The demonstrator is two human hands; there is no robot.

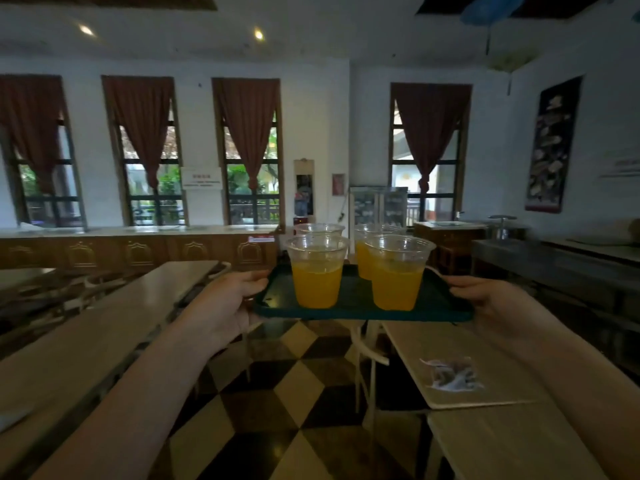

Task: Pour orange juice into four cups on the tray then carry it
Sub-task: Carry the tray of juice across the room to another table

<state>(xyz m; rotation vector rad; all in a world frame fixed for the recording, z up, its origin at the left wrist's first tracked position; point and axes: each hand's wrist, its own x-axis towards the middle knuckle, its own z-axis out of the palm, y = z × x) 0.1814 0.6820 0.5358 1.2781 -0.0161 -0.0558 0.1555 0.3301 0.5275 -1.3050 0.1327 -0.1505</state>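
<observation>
Orange juice (317, 289) fills four clear plastic cups to roughly half, the pouring step evidently complete and the carrying step in hand. The cups stand on a dark green tray (356, 311), two in a near row (near-left cup (317, 270), near-right cup (397, 271)) and two behind them (far-left cup (319, 229), far-right cup (363, 251)); the far pair is largely hidden by the near pair, so the level in the far-left cup cannot be confirmed. The tray is held in the air, level or nearly so, above a checkered floor (298, 386) in the aisle between a long table on the left (104, 323) and a table on the right (460, 355), which bears a crumpled wrapper (452, 374). The left hand (230, 299) closes on the tray's left edge, thumb lying over the rim and fingers curled beneath; the right hand (485, 296) closes on the right edge in the same way, though its fingers below the tray are out of view. Both arms are extended forward. The next move probably calls for a steady walk down the aisle with both edges kept at equal height, since the light, open cups could slide or slop if the tray tips, and with clearance kept from the table corners on either side.
</observation>
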